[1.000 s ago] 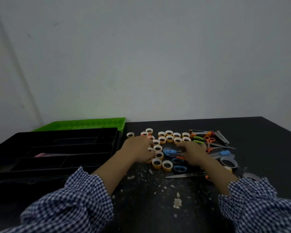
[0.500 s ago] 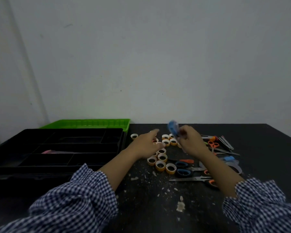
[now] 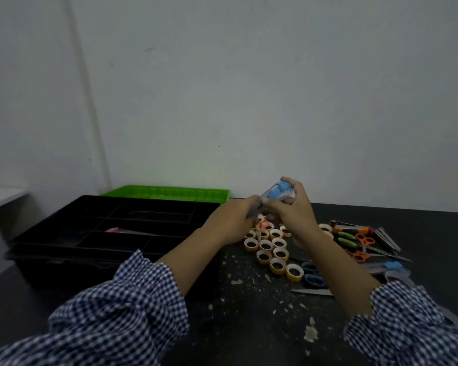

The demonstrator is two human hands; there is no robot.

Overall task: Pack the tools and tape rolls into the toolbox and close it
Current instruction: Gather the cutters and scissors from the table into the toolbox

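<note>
Just right of the frame's centre, both hands hold a blue-and-clear tool (image 3: 278, 193) in the air above the cluster of tape rolls (image 3: 270, 249). The right hand (image 3: 295, 216) pinches its upper blue end between curled fingers and thumb. The left hand (image 3: 232, 221) closes its fingers on the lower clear end, so the tool slants down to the left between them. The black toolbox (image 3: 64, 235) sits open at the left of the frame, its dividers showing and a pink item (image 3: 113, 230) lying in one middle compartment. A green tray (image 3: 167, 193) lies directly behind it against the wall. The small orange-and-white tape rolls stand packed together on the dark table (image 3: 434, 233) beneath the hands. To the right lie orange scissors (image 3: 365, 240), a green-handled tool (image 3: 347, 239) and a second blue-capped tool (image 3: 390, 266), with blue-handled scissors (image 3: 312, 277) nearer the lower right. Pale scraps (image 3: 310, 334) litter the table at the bottom centre. Checked sleeves (image 3: 111, 318) fill the lower corners.
</note>
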